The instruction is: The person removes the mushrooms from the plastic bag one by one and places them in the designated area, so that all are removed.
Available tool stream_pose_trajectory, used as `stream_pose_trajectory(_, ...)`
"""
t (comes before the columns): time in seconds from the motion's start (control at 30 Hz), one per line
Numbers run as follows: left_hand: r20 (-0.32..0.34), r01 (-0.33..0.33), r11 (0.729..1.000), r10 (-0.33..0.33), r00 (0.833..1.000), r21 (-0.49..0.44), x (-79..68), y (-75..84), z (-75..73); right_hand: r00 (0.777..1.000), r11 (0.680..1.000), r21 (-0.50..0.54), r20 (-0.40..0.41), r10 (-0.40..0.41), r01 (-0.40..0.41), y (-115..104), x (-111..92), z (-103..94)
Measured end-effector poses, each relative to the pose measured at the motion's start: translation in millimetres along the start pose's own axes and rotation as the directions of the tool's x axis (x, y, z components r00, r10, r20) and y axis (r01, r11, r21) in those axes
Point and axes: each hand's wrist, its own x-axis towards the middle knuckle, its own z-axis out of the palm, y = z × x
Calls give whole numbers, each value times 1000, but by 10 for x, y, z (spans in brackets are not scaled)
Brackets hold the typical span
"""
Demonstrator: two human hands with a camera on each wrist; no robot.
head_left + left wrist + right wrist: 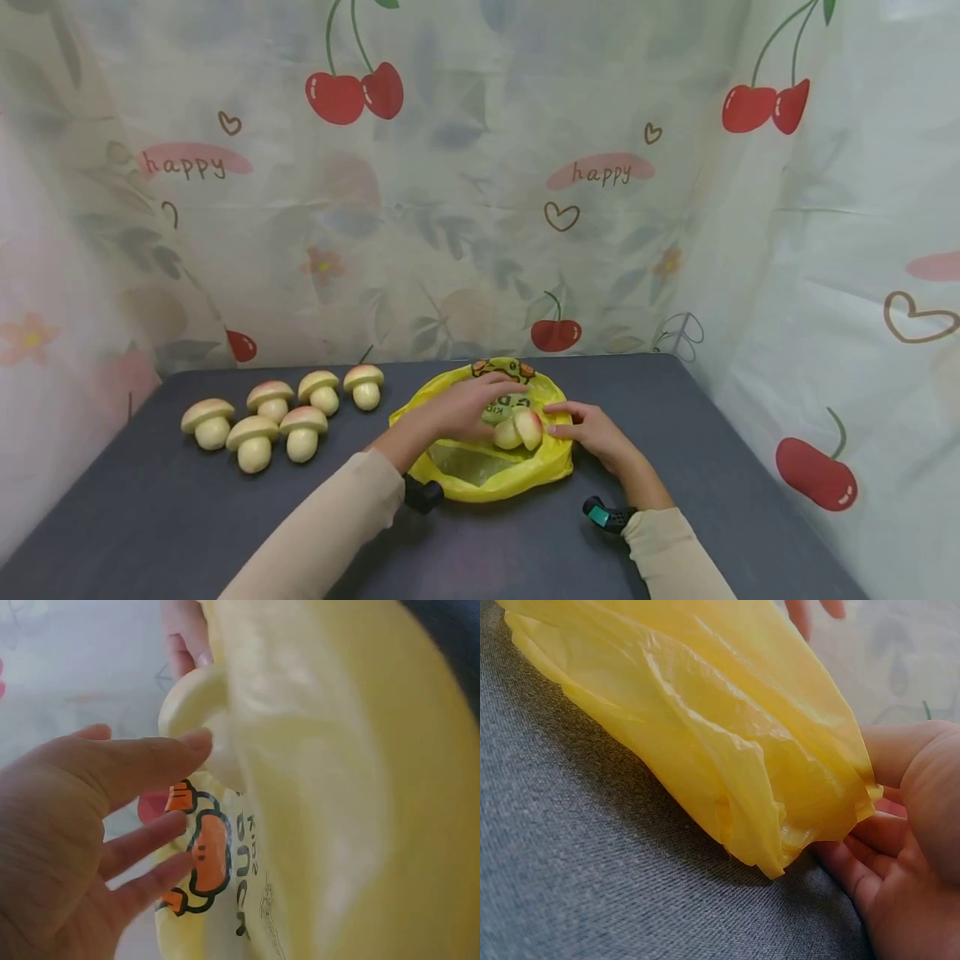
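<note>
A yellow plastic bag (517,486) with a duck print lies with its mouth spread wide on the dark tabletop. Inside it sits a toy mushroom (519,429) with a cream stem and a pinkish cap. My left hand (474,407) reaches over the bag's mouth from the left, its fingers loosely extended. In the left wrist view, the left thumb overlaps the pale mushroom (196,696); whether they touch I cannot tell. At the bag's right side, my right hand (592,431) holds the rim, thumb and fingers around the yellow plastic (810,787) in the right wrist view.
Several similar toy mushrooms (303,433) stand in a loose group on the left part of the dark table (480,550). A curtain (465,167) printed with cherries and hearts hangs behind and along both sides of the table.
</note>
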Motion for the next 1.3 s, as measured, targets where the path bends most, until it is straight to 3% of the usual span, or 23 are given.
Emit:
stream_pose_trajectory(0.17, 67, 45, 983, -34, 997, -179, 55, -28, 41, 1000, 1000, 2, -6, 3, -3, 35, 15, 13)
stream_pose_trajectory(0.3, 109, 76, 964, -50, 993, -254, 90, -28, 77, 1000, 1000, 11, 1, 2, -2, 39, 18, 19)
stream_pose_trajectory(0.67, 134, 123, 967, -95, 986, -224, 197, -63, 185, 1000, 1000, 20, -5, -1, 1, 2, 27, 26)
stream_pose_trajectory(0.9, 127, 111, 968, -83, 988, -225, 181, -61, 184, 1000, 1000, 19, -11, -7, 7, 11, 30, 31)
stream_pose_trajectory(1.17, 75, 87, 963, -70, 995, -256, 138, -68, 118, 1000, 1000, -19, -6, -8, 8, 23, 20, 10)
stream_pose_trajectory(1.3, 31, 74, 947, -68, 997, -313, 81, -52, 70, 1000, 1000, -27, -4, -10, 10, 41, 23, 0)
